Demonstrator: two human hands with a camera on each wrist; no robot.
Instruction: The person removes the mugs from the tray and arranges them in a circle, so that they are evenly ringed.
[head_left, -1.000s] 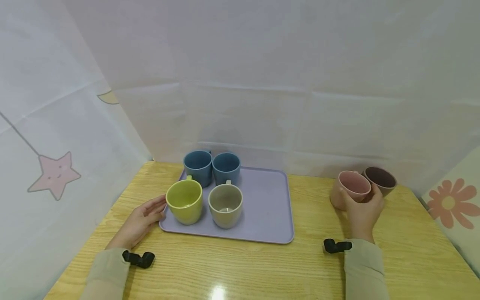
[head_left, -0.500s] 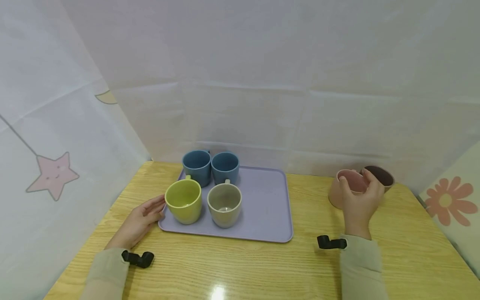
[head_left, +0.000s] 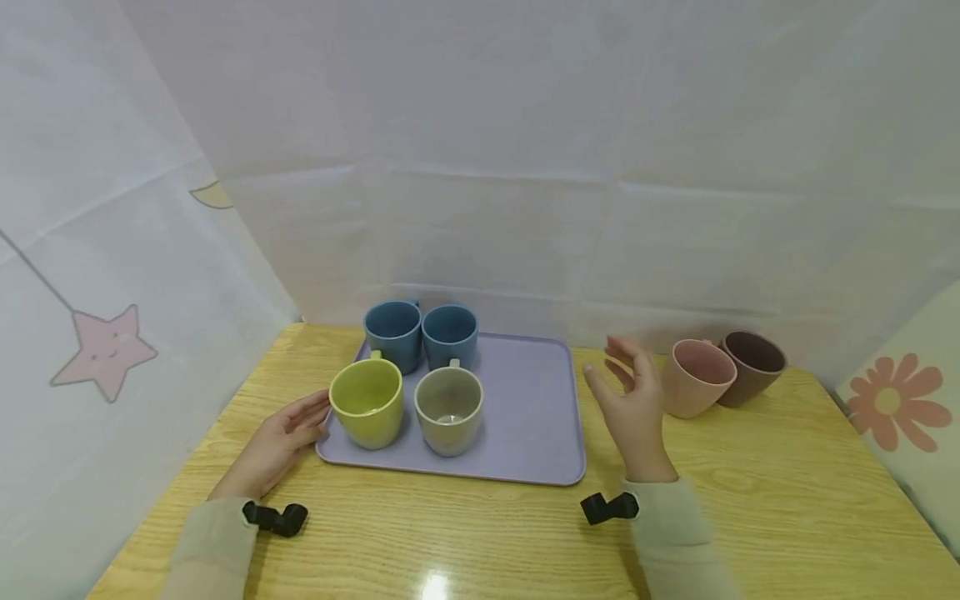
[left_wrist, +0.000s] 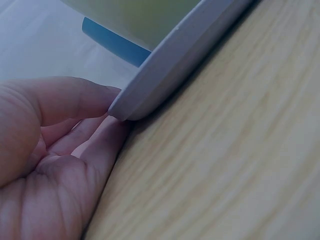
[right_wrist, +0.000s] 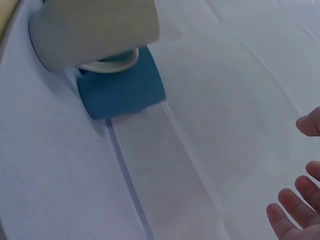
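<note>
My left hand [head_left: 273,442] lies beside the lavender tray [head_left: 528,433], its fingertips and thumb touching the tray's left rim near the lime green mug [head_left: 367,408]. In the left wrist view, the fingertips meet the tray rim [left_wrist: 155,77] close to the tabletop. My right hand [head_left: 633,408] is above the table, just right of the tray. Its thumb and fingers are spread apart and hold nothing, as the right wrist view also shows. Right of it, a pink mug [head_left: 690,392] stands upright close against a dark brown-purple mug [head_left: 750,367].
On the tray, a grey-beige mug [head_left: 448,417] stands right of the lime one. Behind them are two blue mugs, one left [head_left: 396,337] and one right [head_left: 452,337]. A white cloth backdrop [head_left: 495,200] rises behind the wooden table [head_left: 480,533].
My right hand has let go of the pink mug and moved left toward the tray, its fingers spread. The pink mug stays beside the dark one. My left hand has not moved.
</note>
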